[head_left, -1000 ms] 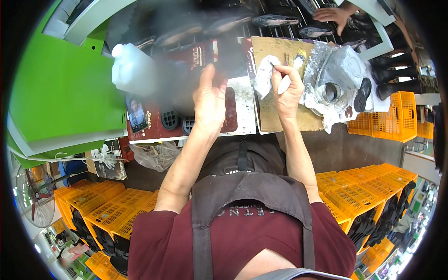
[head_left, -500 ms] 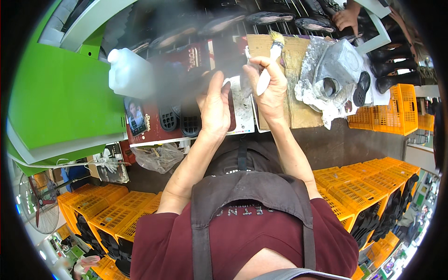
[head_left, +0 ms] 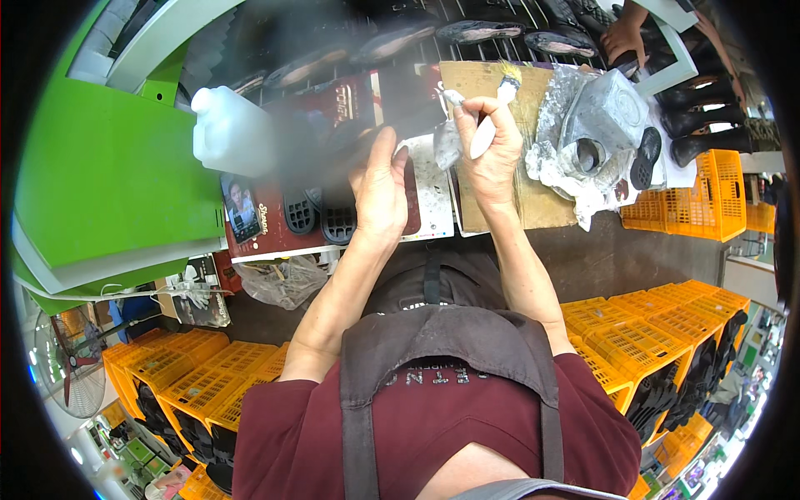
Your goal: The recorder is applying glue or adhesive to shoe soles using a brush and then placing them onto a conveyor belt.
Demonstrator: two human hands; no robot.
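Note:
My right hand (head_left: 492, 162) is closed round the white handle of a brush (head_left: 508, 86), its yellowish bristles pointing away from me. A pale grey, cloth-like piece (head_left: 447, 143) hangs by the same hand's fingertips. To its left, my left hand (head_left: 382, 193) has its thumb raised and its fingers curled against something dark; a grey blur across the picture hides what that is. Two black shoe soles (head_left: 339, 223) with a grid pattern lie just left of this hand, on a dark red printed board (head_left: 271, 237). Brown cardboard (head_left: 533, 200) lies beneath my right hand.
At left stand a translucent white jug (head_left: 223, 133) and a green machine panel (head_left: 117, 158). A plastic-wrapped container (head_left: 612, 108) and another sole (head_left: 646, 158) are at right. Shoes (head_left: 479, 32) line a far rack, near another person's hand (head_left: 623, 37). Orange crates (head_left: 642, 333) flank me.
My right hand and the brush have shifted slightly to the right. The grey piece by its fingertips shows more fully. My left hand has barely moved.

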